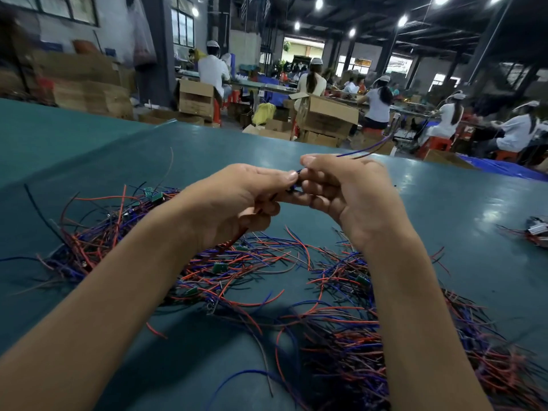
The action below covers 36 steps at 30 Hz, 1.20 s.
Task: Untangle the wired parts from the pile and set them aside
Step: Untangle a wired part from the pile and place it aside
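We are holding a wired part (364, 149) above the pile (255, 271) on the tabletop (444, 209). The left hand (234, 200) and right hand (353, 197) are meeting, their fingers (281, 177) pinching it. Its blue and dark wires are running lengthwise from the fingers up and rightward; a reddish wire is dropping below the left fingers into the pile.
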Available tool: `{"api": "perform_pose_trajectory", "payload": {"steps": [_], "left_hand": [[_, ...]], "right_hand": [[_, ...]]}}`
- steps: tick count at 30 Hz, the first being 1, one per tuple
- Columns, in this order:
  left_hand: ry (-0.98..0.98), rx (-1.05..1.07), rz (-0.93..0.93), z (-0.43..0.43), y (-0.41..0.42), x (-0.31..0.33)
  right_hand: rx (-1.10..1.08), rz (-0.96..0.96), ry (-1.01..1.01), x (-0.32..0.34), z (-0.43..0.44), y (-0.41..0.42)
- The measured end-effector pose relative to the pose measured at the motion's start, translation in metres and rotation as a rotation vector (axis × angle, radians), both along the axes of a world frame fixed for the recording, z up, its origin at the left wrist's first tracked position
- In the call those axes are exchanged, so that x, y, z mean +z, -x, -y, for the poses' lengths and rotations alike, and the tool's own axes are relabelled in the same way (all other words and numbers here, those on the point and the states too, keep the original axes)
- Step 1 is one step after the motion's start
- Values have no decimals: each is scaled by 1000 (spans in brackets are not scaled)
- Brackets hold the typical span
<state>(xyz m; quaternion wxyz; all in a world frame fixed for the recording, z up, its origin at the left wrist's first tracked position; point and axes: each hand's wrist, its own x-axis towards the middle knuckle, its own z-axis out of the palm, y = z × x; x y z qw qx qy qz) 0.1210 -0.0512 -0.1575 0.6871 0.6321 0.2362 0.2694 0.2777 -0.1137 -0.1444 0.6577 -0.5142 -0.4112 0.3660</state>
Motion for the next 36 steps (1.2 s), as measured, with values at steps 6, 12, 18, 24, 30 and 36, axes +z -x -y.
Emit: {"api": "perform_pose_trajectory", "payload": {"steps": [6, 12, 18, 24, 30, 36], "left_hand": [[-141, -169, -136, -3, 7, -3], [-230, -354, -344, -6, 14, -7], [-255, -477, -437, -11, 21, -6], [-151, -354, -365, -10, 20, -4], [20, 48, -98, -17, 6, -3], [154, 81, 66, -21, 6, -5]], "right_hand": [[62, -68, -29, 1, 7, -15], [-119, -3, -72, 1, 13, -35], [-224, 21, -109, 0, 13, -43], [-213, -14, -137, -1, 12, -39], [-59, 120, 99, 0, 7, -25], [321, 313, 266, -9, 1, 8]]}}
